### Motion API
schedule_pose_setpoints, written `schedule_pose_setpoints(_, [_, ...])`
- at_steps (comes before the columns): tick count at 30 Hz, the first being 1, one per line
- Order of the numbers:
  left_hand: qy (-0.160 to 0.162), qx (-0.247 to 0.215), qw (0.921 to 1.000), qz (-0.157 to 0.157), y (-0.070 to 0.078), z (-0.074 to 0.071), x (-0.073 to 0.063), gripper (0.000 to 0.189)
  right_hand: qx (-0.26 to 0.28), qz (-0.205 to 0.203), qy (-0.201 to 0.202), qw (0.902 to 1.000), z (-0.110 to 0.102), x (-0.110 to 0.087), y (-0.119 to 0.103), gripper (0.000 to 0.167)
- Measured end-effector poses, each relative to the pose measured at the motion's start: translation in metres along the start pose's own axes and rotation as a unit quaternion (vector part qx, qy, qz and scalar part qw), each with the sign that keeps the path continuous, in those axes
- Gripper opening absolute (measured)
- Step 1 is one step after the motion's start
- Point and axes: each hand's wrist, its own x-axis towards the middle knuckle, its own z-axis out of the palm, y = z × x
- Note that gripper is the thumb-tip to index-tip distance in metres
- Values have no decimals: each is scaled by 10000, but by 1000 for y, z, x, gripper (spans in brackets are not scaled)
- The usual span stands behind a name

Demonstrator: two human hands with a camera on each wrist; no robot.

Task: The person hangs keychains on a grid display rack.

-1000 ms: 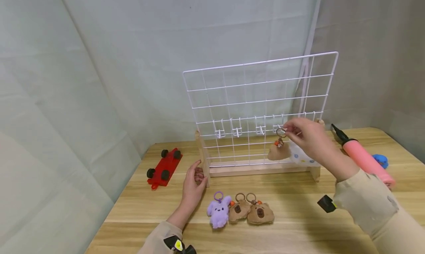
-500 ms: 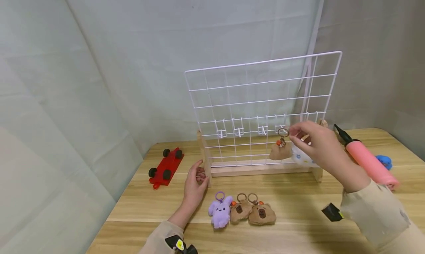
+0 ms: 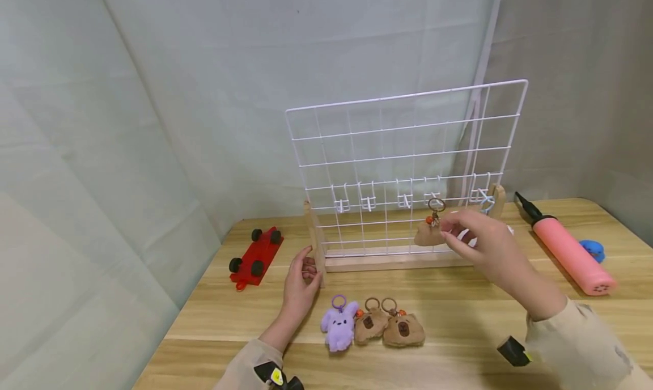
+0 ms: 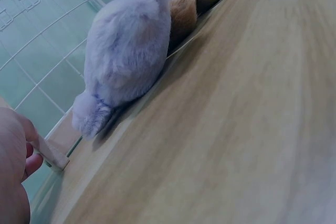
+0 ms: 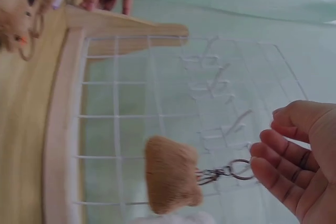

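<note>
A white wire grid rack [image 3: 403,98] stands in a wooden base, with several hooks across it. From one hook a brown plush keychain [image 3: 427,234] hangs by its ring, its back facing out. Beside it my right hand [image 3: 482,240] has loosely bent fingers; in the right wrist view the fingertips [image 5: 257,163] are next to the ring, not gripping it. Behind that hand a white keychain, mostly hidden, hangs by a blue ring [image 3: 487,204]. My left hand [image 3: 298,285] holds the rack's left wooden foot [image 4: 52,156] between thumb and fingers.
On the table lie a purple rabbit keychain [image 3: 339,327] and two brown bear-like keychains, one [image 3: 370,325] beside the other [image 3: 403,330]. A red toy car [image 3: 257,257] is at left. A pink pump [image 3: 571,254] and a blue object [image 3: 593,250] are at right.
My right hand has let go of the brown keychain's ring and moved slightly down and right. The keychain stays hanging on its hook. My left hand has kept its hold.
</note>
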Motion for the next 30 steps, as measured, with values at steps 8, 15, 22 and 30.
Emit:
schedule_pose_setpoints(8, [-26,-12,10000,-90,-2,-1,1,61,602,-386,-139,9973,26,-15,1,27])
schedule_pose_setpoints(15, [-45,101,9999,-71,1,-1,0,60,825,-59,-598,9948,45,-27,-1,22])
schedule_pose_setpoints(22, [-25,104,9999,-25,0,1,-1,60,1001,92,-935,9905,65,-36,4,17])
schedule_pose_setpoints(30, [-53,59,10000,-51,0,0,0,60,1190,319,-1552,9802,83,-41,4,12])
